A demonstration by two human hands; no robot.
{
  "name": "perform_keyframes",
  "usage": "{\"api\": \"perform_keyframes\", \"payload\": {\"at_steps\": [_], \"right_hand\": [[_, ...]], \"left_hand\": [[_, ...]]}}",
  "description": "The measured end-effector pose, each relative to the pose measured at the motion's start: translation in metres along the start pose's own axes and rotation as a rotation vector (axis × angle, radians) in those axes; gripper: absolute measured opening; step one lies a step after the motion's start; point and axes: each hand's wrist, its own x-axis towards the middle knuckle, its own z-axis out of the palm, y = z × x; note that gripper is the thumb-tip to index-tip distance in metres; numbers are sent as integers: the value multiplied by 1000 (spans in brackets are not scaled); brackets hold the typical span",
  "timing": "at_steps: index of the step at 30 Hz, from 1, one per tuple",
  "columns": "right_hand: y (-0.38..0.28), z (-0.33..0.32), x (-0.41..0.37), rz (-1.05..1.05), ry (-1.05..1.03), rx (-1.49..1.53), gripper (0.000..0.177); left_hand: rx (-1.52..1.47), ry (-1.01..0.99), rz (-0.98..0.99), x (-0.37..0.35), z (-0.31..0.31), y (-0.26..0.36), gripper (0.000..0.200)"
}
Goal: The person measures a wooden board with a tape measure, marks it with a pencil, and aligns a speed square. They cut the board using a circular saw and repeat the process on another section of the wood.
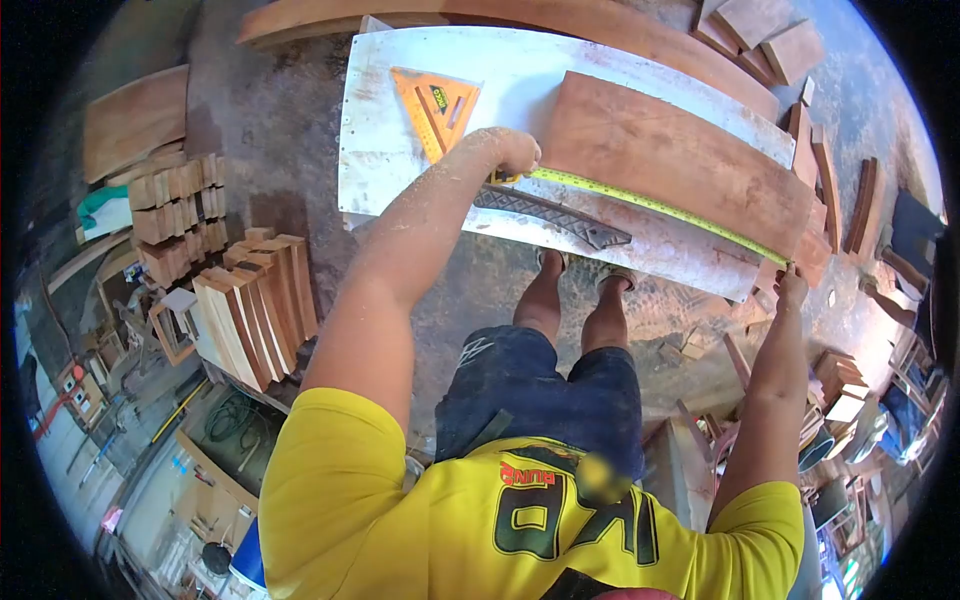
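Observation:
In the head view, my left hand [508, 152] is closed around the yellow case of a tape measure [507, 178] at the near left corner of a wide brown wooden plank [680, 140]. The yellow blade stretches along the plank's near edge. At the far right, my right hand [792, 287] pinches the tape's end by the plank's right corner. An orange triangular speed square [437, 108] lies left of the plank. Close below the tape rests a long dark tool with a patterned surface [560, 217]. All of these are on a worn white sheet-topped table [365, 165].
Stacked wooden pieces [262, 300] stand to the left, near a flat board [135, 120]. A long beam [500, 14] lies beyond the table. Offcuts [755, 30] sit at the upper right. Another person's arm [890, 300] shows at the right edge.

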Motion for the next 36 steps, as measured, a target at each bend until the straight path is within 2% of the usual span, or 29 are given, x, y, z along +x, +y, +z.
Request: {"api": "perform_keyframes", "payload": {"at_steps": [6, 8, 12, 14, 16, 18, 19, 21, 22, 24, 28, 31, 33, 35, 36], "right_hand": [[-5, 3, -8, 19, 44, -9, 24], [-8, 6, -16, 48, 57, 81, 27], [-13, 4, -7, 79, 119, 84, 31], [-11, 2, 16, -30, 189, 91, 37], [-23, -1, 40, -55, 98, 63, 40], [-46, 9, 50, -223, 232, -27, 39], [-47, 9, 70, -220, 235, -23, 39], [-53, 6, 109, -411, 242, -231, 43], [-62, 11, 116, -410, 242, -228, 43], [-79, 14, 125, -169, 154, -139, 43], [-104, 20, 89, -176, 137, -2, 39], [-120, 20, 59, -288, 142, -84, 37], [-123, 19, 54, -436, 189, -183, 32], [-114, 17, 70, -389, 143, -122, 29], [-106, 19, 82, -346, 95, -65, 27]], "left_hand": [[29, -43, 0, 6, -6, -2, 27], [25, -40, 39, 11, -5, -8, 27], [-52, 41, 36, 10, -14, -14, 26], [-60, 48, 34, 13, -25, -16, 26], [-61, 49, 7, 17, -42, -14, 26], [-60, 65, -21, 23, -65, -16, 26], [-70, 86, -53, 29, -76, -18, 26], [-46, 65, -70, 43, -97, -20, 27], [-18, 109, -108, 49, -105, -19, 27], [39, 112, -157, 50, -122, -12, 27], [-30, 89, -188, 55, -131, -20, 28], [4, 94, -217, 53, -134, -25, 27], [7, 120, -230, 55, -132, -26, 26], [-5, 104, -237, 57, -133, -26, 27], [0, 56, -303, 48, -138, -13, 28]]}}
